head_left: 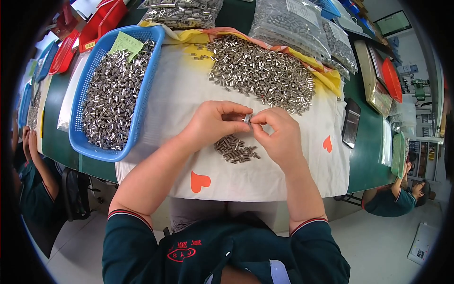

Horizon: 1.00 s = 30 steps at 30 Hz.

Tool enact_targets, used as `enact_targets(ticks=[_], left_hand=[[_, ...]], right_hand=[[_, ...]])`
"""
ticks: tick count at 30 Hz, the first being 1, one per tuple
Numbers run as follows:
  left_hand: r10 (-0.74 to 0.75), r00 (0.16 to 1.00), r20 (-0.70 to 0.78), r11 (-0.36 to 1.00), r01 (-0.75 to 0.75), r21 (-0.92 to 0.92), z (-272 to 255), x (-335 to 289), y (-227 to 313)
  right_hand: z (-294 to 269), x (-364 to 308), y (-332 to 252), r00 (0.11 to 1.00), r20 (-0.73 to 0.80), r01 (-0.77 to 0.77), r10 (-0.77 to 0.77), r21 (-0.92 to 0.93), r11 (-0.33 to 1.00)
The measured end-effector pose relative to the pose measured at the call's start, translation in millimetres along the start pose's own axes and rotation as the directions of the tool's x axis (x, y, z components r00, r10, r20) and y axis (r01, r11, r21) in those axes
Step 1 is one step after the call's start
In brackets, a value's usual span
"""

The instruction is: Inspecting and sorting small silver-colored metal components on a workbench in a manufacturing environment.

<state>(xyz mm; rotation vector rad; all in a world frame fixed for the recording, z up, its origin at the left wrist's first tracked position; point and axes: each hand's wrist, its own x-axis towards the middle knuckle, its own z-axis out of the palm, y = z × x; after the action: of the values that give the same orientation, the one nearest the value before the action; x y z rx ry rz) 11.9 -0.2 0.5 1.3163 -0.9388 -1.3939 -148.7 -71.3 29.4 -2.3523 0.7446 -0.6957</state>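
Observation:
Over the middle of a white cloth, my left hand [218, 119] pinches a small silvery metal sleeve [247, 118] between thumb and forefinger. The fingertips of my right hand [278, 132] are closed against the sleeve's other side; whether they hold a separate piece is too small to tell. Below the hands lies a small pile of metal sleeves [235, 149], partly hidden by my left hand. Beyond them spreads a much larger heap of similar sleeves [260, 71]. To the left, a blue perforated basket [143, 111] holds many more, with a green paper slip [126, 45] on top.
Clear bags of metal parts [288, 28] stand along the back, behind a yellow and orange cloth edge [326, 78]. A black phone [351, 123] lies right of the white cloth [265, 184]. Red trays [64, 53] sit at far left. Other people [399, 196] are at both sides.

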Motion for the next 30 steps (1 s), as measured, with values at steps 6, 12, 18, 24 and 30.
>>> enact_targets(ticks=[6,12,18,24,30], left_hand=[[-0.019,0.999,0.028,0.993,0.022,-0.114,-2,-1,4],[-0.027,0.996,0.085,0.994,0.036,-0.101,-4,-3,-1],[0.008,0.964,0.264,0.989,-0.047,0.141,0,-8,9],[0.0,0.976,0.217,0.997,-0.017,0.079,-2,-6,9],[-0.012,0.999,0.051,0.96,0.026,-0.28,-4,1,1]], right_hand=[[-3,2,-1,0.993,0.057,-0.108,0.099,0.196,0.975],[-8,6,9,0.924,0.262,-0.348,0.279,0.274,0.896],[2,18,39,0.992,-0.129,-0.023,-0.016,-0.295,0.955],[12,19,33,1.0,-0.011,0.002,-0.007,-0.393,0.919],[-3,10,14,0.989,0.045,-0.142,0.139,0.066,0.988]])
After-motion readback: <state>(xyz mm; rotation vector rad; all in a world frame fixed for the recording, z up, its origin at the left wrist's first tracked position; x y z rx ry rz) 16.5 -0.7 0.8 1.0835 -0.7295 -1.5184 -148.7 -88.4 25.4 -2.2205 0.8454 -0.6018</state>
